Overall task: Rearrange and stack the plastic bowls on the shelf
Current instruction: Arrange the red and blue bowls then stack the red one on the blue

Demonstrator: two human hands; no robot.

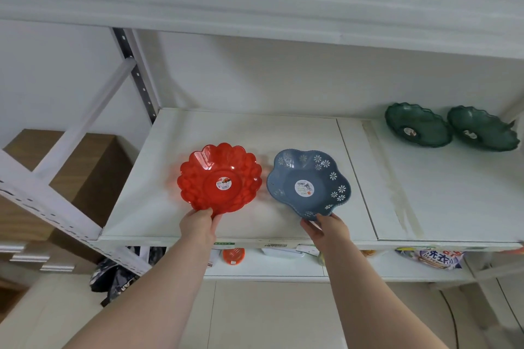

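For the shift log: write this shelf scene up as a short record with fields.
left hand: grip on near rim of red bowl
right hand: grip on near rim of blue bowl
red and blue bowls: side by side, not stacked
green bowls: two, far right, unstacked
shelf: white

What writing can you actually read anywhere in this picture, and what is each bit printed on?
"DETERG", cut off, with large Chinese characters above it: on the detergent bag on the lower shelf.
Round sticker in the red bowl: print too small to read.
Round sticker in the blue bowl: too small to read.
Stickers in the two green bowls: blurred.
Labels on the shelf's front edge: blurred, unreadable.
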